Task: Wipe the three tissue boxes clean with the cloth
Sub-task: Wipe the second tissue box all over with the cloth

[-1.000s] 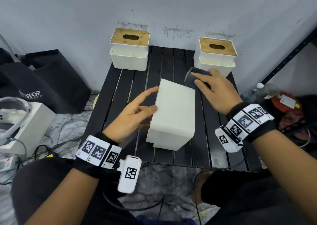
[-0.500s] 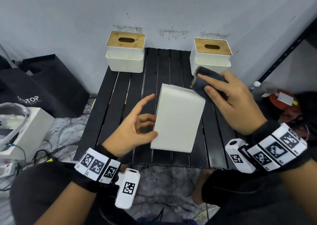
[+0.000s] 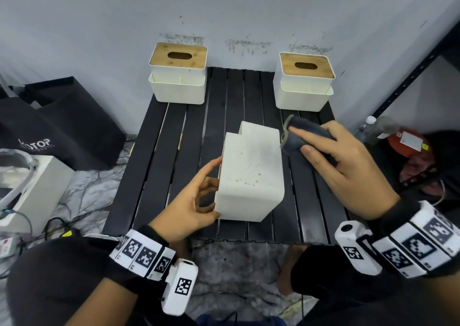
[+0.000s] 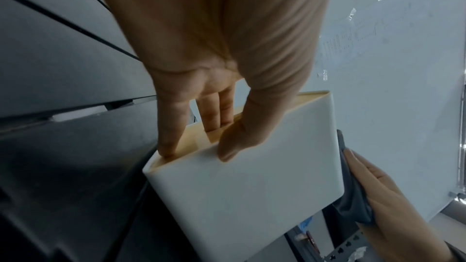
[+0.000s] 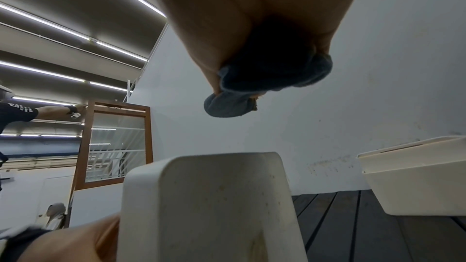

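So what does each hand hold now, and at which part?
The left hand grips the middle box at its wooden lid end, thumb on the white side. The right hand holds the bunched cloth.

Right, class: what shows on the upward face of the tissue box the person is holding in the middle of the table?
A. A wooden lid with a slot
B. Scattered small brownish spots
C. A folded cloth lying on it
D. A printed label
B: the tissue box, steadied by the left hand, shows small brownish spots on its upward face; the cloth sits in the right hand beside it.
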